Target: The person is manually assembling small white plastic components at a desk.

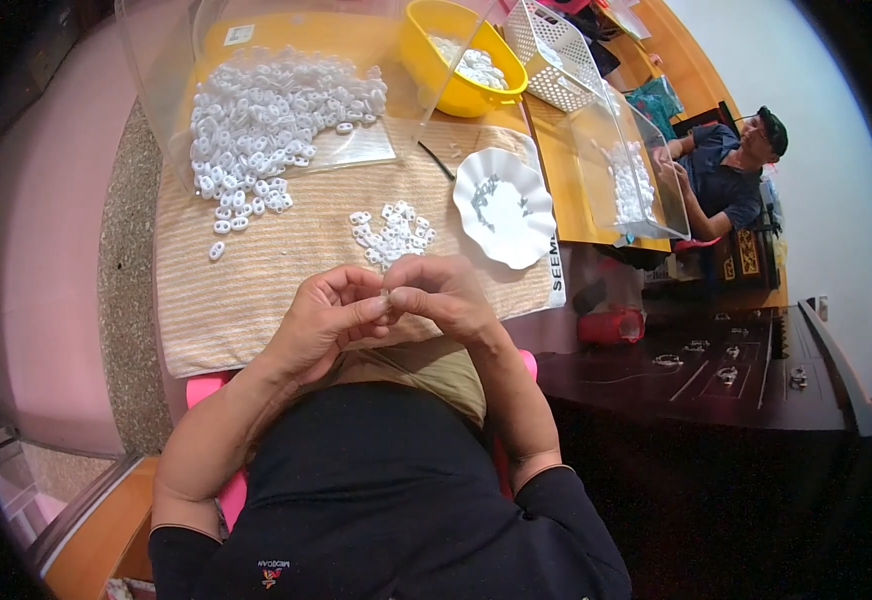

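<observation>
My left hand (328, 318) and my right hand (440, 296) meet at the front of the towel-covered table, thumbs and fingertips pinched together. Whatever sits between them is tiny and mostly hidden; the right fingers are a little blurred. Just beyond my fingertips lies a small group of white plastic pieces (393, 236). Farther left spreads a large heap of white oval two-holed pieces (271, 115). To the right of the small group, a white wavy-rimmed dish (530, 236) holds small dark bits (497, 204).
A clear box (156, 95) surrounds part of the heap. Behind stand a yellow basin (426, 30) and a white perforated basket (566, 85), both with white pieces. A thin black stick (435, 160) lies by the dish. At right, another person (726, 165) sits by a clear bin (668, 200).
</observation>
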Demonstrator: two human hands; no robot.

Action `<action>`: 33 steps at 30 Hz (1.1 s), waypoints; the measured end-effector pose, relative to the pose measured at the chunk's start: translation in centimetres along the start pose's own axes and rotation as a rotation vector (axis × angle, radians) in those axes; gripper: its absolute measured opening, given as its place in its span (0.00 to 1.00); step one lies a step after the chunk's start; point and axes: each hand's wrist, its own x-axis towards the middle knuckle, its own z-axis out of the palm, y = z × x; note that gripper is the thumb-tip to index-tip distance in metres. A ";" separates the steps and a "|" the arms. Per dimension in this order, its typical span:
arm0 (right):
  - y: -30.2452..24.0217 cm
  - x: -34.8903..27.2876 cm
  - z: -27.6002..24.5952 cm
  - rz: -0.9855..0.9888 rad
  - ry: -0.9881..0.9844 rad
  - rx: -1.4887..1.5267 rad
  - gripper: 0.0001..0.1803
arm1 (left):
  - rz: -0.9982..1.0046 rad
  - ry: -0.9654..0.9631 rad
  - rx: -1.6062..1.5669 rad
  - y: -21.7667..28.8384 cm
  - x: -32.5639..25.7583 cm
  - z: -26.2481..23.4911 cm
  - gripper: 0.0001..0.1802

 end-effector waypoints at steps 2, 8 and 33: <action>0.0 -0.1 0.0 -0.004 -0.001 -0.025 0.09 | -0.001 -0.011 0.008 -0.1 0.1 0.0 0.10; -2.4 -1.2 -0.6 -0.045 0.187 -0.436 0.05 | -0.016 0.040 -0.003 0.0 -0.1 0.1 0.12; -3.8 -0.1 -11.8 0.152 0.501 -1.493 0.11 | -0.020 0.071 -0.015 -0.4 0.1 -0.1 0.10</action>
